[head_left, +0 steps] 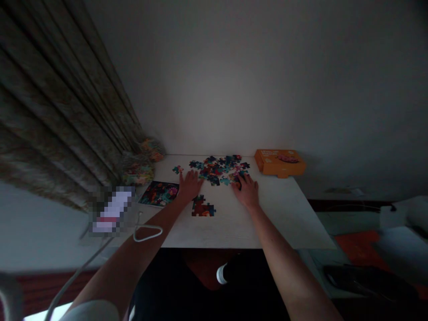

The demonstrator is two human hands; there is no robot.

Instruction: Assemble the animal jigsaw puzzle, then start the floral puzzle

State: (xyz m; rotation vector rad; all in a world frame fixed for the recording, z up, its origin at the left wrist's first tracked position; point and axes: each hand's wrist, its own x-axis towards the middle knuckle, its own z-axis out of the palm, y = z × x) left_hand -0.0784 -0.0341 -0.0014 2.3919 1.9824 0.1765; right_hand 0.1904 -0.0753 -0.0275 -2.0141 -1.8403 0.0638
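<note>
A pile of loose jigsaw puzzle pieces lies at the back middle of the white table. My left hand rests flat at the pile's left front edge, its fingers spread and nothing visibly held. At the right front edge, my right hand has its fingers apart, with the thumb and forefinger beside a colourful puzzle piece. Closer to me lies a small joined section of puzzle, mostly reddish brown. The printed reference picture is left of my left hand, partly behind that wrist.
An orange puzzle box stands at the table's back right corner. Clear plastic bags with colourful contents sit at the left by the curtain. A pale cable loops near my left forearm, close to a blurred-out device.
</note>
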